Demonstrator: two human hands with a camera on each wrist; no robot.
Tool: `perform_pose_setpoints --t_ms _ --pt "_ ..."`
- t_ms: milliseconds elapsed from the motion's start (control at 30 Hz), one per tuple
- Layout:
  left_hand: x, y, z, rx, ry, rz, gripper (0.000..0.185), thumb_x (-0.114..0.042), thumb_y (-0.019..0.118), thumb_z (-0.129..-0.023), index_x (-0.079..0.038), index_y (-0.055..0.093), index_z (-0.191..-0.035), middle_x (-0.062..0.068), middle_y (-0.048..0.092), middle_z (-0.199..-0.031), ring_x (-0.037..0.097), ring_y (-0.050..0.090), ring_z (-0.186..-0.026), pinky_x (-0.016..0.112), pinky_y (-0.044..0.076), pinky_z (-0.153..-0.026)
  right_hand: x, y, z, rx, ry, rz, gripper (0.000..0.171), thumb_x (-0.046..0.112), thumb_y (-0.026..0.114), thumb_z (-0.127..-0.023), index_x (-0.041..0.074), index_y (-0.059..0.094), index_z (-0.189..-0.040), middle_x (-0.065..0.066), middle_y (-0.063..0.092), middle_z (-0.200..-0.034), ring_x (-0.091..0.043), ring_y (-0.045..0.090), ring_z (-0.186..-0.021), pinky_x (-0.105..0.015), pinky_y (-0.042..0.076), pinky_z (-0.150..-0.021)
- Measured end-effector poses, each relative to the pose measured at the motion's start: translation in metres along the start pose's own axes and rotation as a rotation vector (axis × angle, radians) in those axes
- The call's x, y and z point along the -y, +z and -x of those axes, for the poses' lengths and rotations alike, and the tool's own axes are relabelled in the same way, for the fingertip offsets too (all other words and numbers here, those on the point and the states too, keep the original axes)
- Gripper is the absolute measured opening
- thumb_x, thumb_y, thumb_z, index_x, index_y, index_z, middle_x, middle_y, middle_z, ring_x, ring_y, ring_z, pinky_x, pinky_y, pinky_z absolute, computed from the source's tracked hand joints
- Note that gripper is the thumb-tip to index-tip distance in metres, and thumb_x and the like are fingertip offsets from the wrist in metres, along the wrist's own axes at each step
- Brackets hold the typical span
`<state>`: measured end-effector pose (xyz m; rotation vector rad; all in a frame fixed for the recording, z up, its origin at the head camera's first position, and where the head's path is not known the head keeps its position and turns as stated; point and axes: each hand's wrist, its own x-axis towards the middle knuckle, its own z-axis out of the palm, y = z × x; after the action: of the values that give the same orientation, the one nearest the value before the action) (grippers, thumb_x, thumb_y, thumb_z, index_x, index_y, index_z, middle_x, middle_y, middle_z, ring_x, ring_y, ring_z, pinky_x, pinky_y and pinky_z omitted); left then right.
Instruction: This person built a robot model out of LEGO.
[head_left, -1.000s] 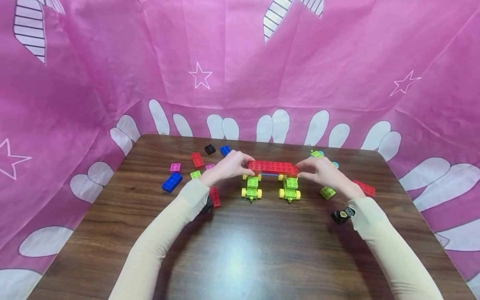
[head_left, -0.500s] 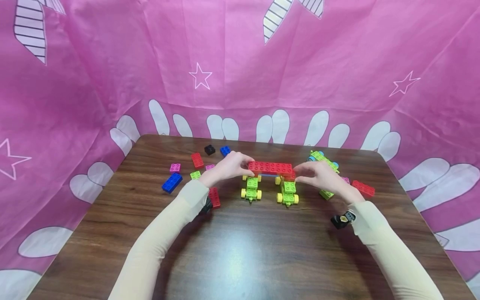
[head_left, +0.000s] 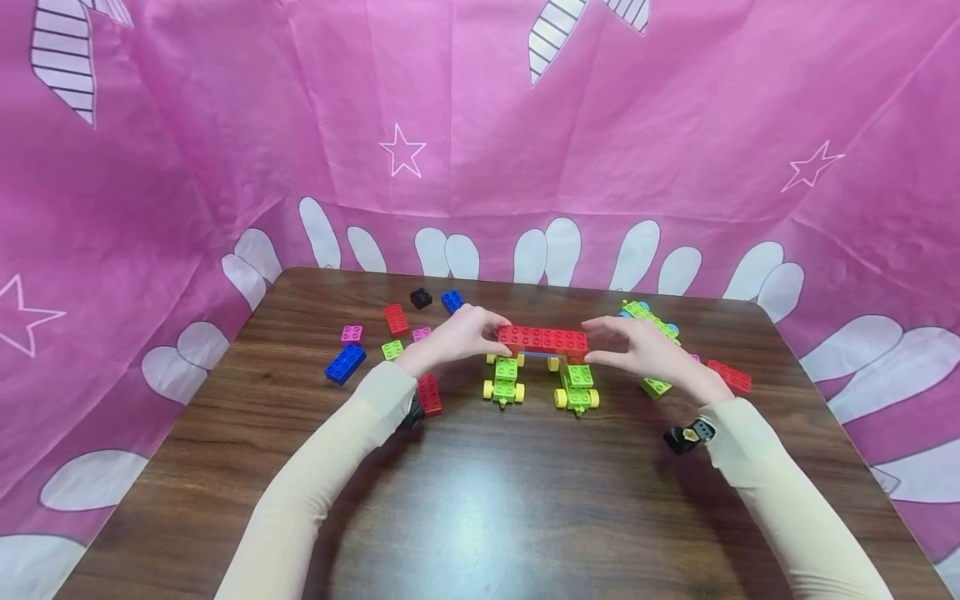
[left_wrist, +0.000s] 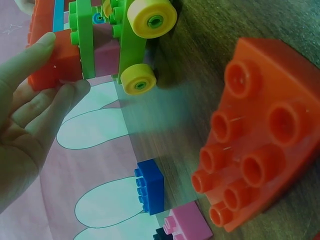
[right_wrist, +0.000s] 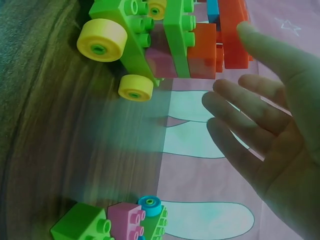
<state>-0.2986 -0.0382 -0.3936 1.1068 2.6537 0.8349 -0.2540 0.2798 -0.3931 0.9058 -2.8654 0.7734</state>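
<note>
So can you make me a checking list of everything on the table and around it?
Surface: dark wooden table, glossy, with a light glare near the front.
Job's things: long red brick laid across two green wheeled carts with yellow wheels.
Clutter: loose bricks at left: blue brick, pink brick, small red brick, black brick; red wedge brick; more green and red bricks at right.
Hands: left hand pinches the red brick's left end; right hand is at its right end, fingers straight.
Cables: nothing seen.
Surroundings: pink cloth with stars and white shapes behind and beside the table.
</note>
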Motion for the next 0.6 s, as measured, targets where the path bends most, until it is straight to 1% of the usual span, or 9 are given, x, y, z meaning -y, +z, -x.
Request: perform_pose_setpoints --t_ms 200,367,600 --pt "-0.0002 0.0015 0.001 -0.006 -0.011 0.012 0.043 -0.03 0.077 -0.087 -0.006 0.07 -0.121 0.008 0.076 -0.11 0.018 0.073 -0.101 0.03 0.057 -0.094 0.0031 0.0005 -0.0055 0.019 -0.009 0.056 0.042 0.028 0.075 -0.089 0.007 0.066 -0.124 -0.009 0.074 -0.115 -0.025 0.07 -0.106 -0.045 0.058 -0.087" --pt "0.0 0.0033 0.0028 -0.012 -0.013 0.016 0.043 -0.032 0.076 -0.088 -0.007 0.07 -0.122 0.007 0.076 -0.112 0.016 0.073 -0.101 0.03 0.057 -0.095 0.0036 0.0001 -0.0066 0.029 0.009 0.044 0.04 0.026 0.074 -0.09 0.006 0.066 -0.124 -0.009 0.075 -0.113 -0.025 0.071 -0.105 -0.046 0.057 -0.088" --pt "0.0013 0.0083 0.0018 -0.023 0.022 0.011 0.038 -0.031 0.076 -0.088 -0.009 0.071 -0.119 0.004 0.077 -0.106 0.013 0.071 -0.092 0.029 0.057 -0.092 0.0031 -0.0006 -0.0036 0.021 0.004 0.036 0.04 0.023 0.074 -0.09 0.006 0.065 -0.125 -0.009 0.075 -0.111 -0.024 0.072 -0.102 -0.044 0.059 -0.085"
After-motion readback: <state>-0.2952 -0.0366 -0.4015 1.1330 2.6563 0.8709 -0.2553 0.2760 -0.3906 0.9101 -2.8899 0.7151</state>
